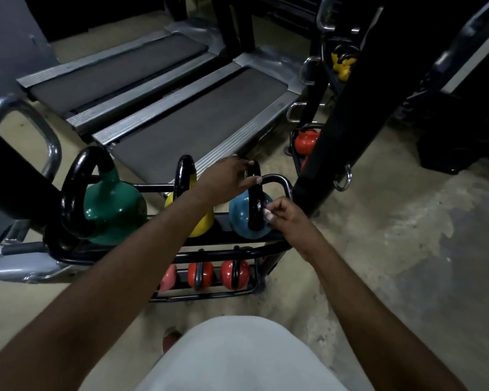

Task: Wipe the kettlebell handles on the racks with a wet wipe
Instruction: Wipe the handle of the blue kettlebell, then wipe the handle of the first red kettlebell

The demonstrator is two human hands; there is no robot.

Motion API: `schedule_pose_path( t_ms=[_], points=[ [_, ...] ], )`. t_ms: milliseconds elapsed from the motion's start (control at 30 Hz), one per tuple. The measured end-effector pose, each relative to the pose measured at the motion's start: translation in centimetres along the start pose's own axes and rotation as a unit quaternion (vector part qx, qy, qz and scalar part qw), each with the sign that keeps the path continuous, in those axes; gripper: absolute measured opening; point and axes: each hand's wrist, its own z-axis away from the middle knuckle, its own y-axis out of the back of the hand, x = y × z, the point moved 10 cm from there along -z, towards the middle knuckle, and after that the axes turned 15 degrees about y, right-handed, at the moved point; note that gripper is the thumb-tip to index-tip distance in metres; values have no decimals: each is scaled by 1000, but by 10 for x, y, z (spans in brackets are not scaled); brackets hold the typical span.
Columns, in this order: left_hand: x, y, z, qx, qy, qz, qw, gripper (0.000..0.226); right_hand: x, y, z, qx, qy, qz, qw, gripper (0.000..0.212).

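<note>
The glossy black loop handle (256, 203) tops the round blue kettlebell (239, 218) — left hand (226, 179) grips its top, right hand (285, 214) pinches a white wet wipe (266, 213) against it. The grey treadmill (192, 122) lettering is unreadable.

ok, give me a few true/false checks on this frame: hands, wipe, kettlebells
1. The yellow kettlebell sits between the green kettlebell and the blue kettlebell. True.
2. The right hand holds the wet wipe against the blue kettlebell's handle. True.
3. The left hand grips the green kettlebell. False: it holds the top of the blue kettlebell's handle.
4. The lower shelf holds only blue kettlebells. False: red kettlebells and a pink kettlebell.
</note>
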Motion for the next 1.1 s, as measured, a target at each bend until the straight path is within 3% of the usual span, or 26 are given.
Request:
schedule_pose_path(
  t_ms=[100, 233, 433, 667, 800, 867, 1100],
  points=[
    [-2, 2, 1, 1, 11, 29, 1000, 54, -9, 14, 33, 113, 60, 33, 991, 12],
    [-8, -3, -1, -22, 29, 39, 999, 55, -38, -5, 51, 166, 192, 192, 948, 14],
    [-8, -6, 1, -27, 43, 58, 997, 59, -64, -26, 41, 190, 270, 375, 867, 19],
    [-16, -26, 52, -10, 32, 193, 981, 53, -28, -26, 72, 234, 175, 321, 901, 13],
    [-31, -27, 98, -7, 19, 253, 967, 39, -10, -37, 86, 273, 92, 200, 936, 37],
    [-39, -31, 121, -14, 10, 277, 961, 40, 1, -51, 96, 264, 73, 191, 942, 35],
    [-105, -58, 202, -70, 39, 185, 979, 39, 19, -108, 138, 187, 115, 250, 943, 21]
  ],
)
